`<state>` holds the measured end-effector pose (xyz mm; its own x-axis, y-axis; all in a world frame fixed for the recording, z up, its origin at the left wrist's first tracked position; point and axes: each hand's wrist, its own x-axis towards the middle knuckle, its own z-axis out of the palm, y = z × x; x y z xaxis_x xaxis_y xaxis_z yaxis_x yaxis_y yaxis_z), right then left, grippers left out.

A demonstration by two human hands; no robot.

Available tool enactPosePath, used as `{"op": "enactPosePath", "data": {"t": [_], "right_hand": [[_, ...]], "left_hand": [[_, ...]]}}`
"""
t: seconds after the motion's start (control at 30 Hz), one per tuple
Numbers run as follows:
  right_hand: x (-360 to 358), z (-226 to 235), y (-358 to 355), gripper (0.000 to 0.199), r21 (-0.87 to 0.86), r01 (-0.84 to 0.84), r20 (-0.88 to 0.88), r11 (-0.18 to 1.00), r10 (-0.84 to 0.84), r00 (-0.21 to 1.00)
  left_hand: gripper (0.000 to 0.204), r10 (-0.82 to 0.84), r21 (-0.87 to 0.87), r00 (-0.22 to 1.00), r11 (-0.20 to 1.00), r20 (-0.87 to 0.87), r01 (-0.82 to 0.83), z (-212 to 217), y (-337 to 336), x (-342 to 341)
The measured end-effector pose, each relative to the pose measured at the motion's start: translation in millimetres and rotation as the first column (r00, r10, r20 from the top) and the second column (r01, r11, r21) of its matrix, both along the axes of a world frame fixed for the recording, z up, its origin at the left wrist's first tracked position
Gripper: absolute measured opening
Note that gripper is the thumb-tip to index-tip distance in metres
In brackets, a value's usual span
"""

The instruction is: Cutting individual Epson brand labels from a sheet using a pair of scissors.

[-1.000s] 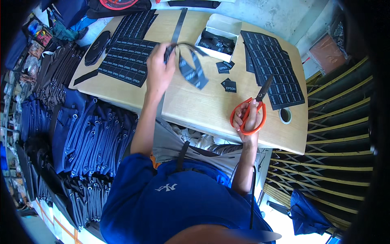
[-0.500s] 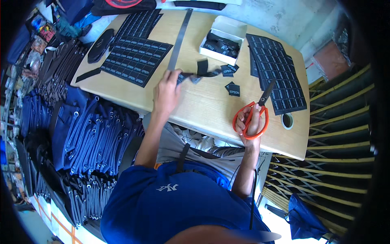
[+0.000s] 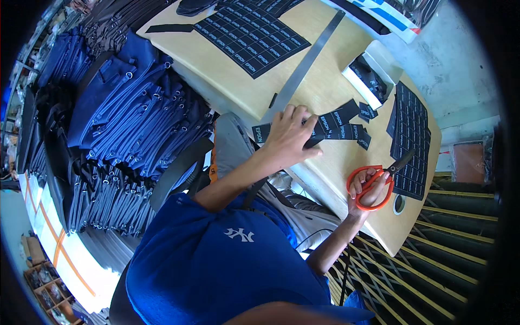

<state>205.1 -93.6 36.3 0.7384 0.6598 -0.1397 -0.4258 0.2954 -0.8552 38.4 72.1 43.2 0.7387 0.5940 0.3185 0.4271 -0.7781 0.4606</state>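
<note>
My left hand lies palm down over black label strips near the table's front edge. Its fingers are bent and its thumb stands apart; strip ends stick out on both sides. What lies under the palm is hidden. My right hand is wrapped through the orange handles of a pair of scissors, whose dark blades point up and right, above a label sheet. Small cut label pieces lie beyond the strips.
A steel ruler crosses the wooden table, left of an open white box with black pieces inside. Another label sheet lies far left. Stacked blue bags stand left of the table; a folding metal gate is at right.
The view has turned, so the table appears shifted. My left hand has brought the dangling strip down onto the table, and its thumb is now apart. The scissors stay in my right hand.
</note>
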Motion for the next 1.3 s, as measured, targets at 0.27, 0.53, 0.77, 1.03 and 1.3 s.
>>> {"op": "enactPosePath", "data": {"t": [0.27, 0.53, 0.77, 1.03, 1.3], "right_hand": [[-10.3, 4.2, -2.1, 0.042, -0.043, 0.075, 0.070, 0.996, -0.072, 0.995], [-10.2, 5.2, -1.3, 0.039, -0.063, 0.100, 0.040, 0.993, -0.098, 0.994], [-9.6, 4.1, -2.6, 0.039, -0.068, 0.090, 0.050, 0.994, -0.087, 0.995], [-10.4, 9.9, -2.3, 0.036, -0.056, 0.052, 0.117, 0.997, -0.046, 0.992], [-9.5, 9.9, -5.8, 0.035, -0.033, -0.002, 0.081, 0.999, 0.005, 0.997]], "left_hand": [[0.093, -0.017, 0.045, 1.000, 0.999, 0.003, 0.017, -1.5, -2.9, 15.5], [0.062, 0.024, 0.066, 0.999, 0.998, 0.024, -0.025, -6.7, 2.3, 30.7], [0.030, -0.004, 0.029, 0.996, 1.000, 0.085, 0.002, -11.0, 10.6, 39.5], [0.018, 0.121, 0.090, 0.990, 0.988, 0.073, -0.127, -12.0, 41.9, 54.4], [0.029, 0.243, -0.038, 0.945, 0.970, 0.217, -0.241, -2.4, 70.3, 58.2]]}}
